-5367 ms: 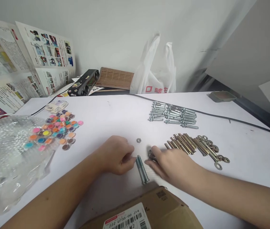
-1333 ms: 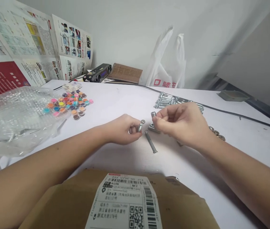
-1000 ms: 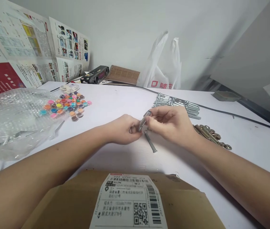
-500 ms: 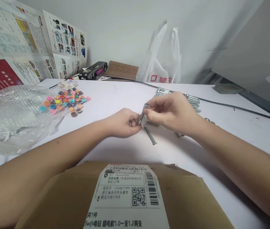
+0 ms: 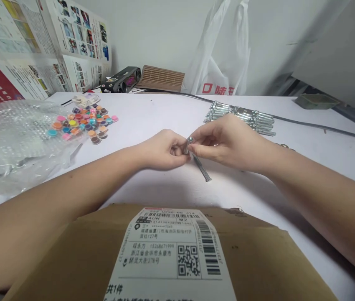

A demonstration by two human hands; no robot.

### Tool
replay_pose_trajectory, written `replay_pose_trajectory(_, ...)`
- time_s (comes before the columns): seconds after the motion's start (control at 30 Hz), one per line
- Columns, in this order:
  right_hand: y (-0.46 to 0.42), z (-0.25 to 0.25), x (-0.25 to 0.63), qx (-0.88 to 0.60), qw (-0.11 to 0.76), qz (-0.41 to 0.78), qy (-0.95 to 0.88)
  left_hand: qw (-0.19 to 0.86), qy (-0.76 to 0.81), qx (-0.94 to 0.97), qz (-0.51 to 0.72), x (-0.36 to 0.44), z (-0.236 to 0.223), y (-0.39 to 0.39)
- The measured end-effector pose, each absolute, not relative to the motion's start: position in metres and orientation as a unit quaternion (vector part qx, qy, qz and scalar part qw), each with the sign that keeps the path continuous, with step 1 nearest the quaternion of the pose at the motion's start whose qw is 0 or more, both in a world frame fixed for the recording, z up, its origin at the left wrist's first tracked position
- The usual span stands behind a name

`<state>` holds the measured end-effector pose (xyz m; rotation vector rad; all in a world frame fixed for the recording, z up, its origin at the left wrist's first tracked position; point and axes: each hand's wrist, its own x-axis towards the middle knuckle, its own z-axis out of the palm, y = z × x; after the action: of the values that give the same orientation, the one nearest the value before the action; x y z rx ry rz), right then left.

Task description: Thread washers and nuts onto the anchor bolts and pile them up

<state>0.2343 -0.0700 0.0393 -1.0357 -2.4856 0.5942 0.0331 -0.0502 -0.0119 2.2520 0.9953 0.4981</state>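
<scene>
Between my two hands is a short, shiny metal sleeve (image 5: 188,147), tilted, with its round end up. The thumb and fingers of my right hand (image 5: 227,140) pinch its upper part. My left hand (image 5: 166,149) is curled closed, with its fingertips around the lower end. Whether another part sits inside the left fingers is hidden. Just below the fingertips, a loose metal expansion bolt (image 5: 202,169) lies slanted on the white table (image 5: 152,192), its flared end towards me. Behind my right hand several more bolts (image 5: 243,117) lie in a row, partly covered by that hand.
A cardboard box (image 5: 61,255) with a shipping label fills the near edge. To the left are bubble wrap (image 5: 17,142) and colourful small pots (image 5: 80,121). A white plastic bag (image 5: 224,54), black cable (image 5: 305,123) and metal rings (image 5: 285,146) lie beyond or right.
The sleeve has sunk down towards my left fingers and both hands have come closer together. The view has shifted slightly, showing more of the bolt row.
</scene>
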Motion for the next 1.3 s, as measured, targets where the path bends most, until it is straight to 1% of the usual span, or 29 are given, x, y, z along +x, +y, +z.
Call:
replay_pose_trajectory(0.13,-0.061,0.037,0.242,-0.391,0.210,0.201,-0.873,0.336,0.387,0.840,0.178,0.033,-0.012,-0.049)
replay_pose_trajectory(0.2,-0.054,0.033,0.246,-0.409,0.178,0.183,-0.876,0.343,0.391,0.837,0.171,0.032,-0.011,-0.049)
replay_pose_trajectory(0.3,-0.046,0.022,0.251,-0.416,0.105,0.178,-0.885,0.343,0.393,0.838,0.163,0.032,-0.010,-0.050)
replay_pose_trajectory(0.37,-0.042,0.016,0.253,-0.418,0.085,0.183,-0.886,0.345,0.393,0.837,0.159,0.032,-0.010,-0.050)
replay_pose_trajectory(0.6,-0.042,0.014,0.251,-0.407,0.071,0.209,-0.886,0.402,0.382,0.812,0.183,0.030,-0.010,-0.049)
replay_pose_trajectory(0.77,-0.043,0.013,0.245,-0.389,0.082,0.201,-0.895,0.410,0.369,0.810,0.202,0.029,-0.009,-0.045)
replay_pose_trajectory(0.97,-0.041,0.009,0.243,-0.396,0.072,0.186,-0.896,0.431,0.370,0.797,0.205,0.030,-0.007,-0.045)
replay_pose_trajectory(1.03,-0.042,0.012,0.244,-0.403,0.091,0.218,-0.884,0.437,0.373,0.794,0.200,0.030,-0.007,-0.045)
replay_pose_trajectory(1.2,-0.051,0.028,0.241,-0.413,0.219,0.363,-0.806,0.423,0.387,0.797,0.190,0.029,-0.006,-0.048)
replay_pose_trajectory(1.3,-0.057,0.033,0.236,-0.412,0.232,0.417,-0.776,0.421,0.382,0.801,0.187,0.030,-0.007,-0.048)
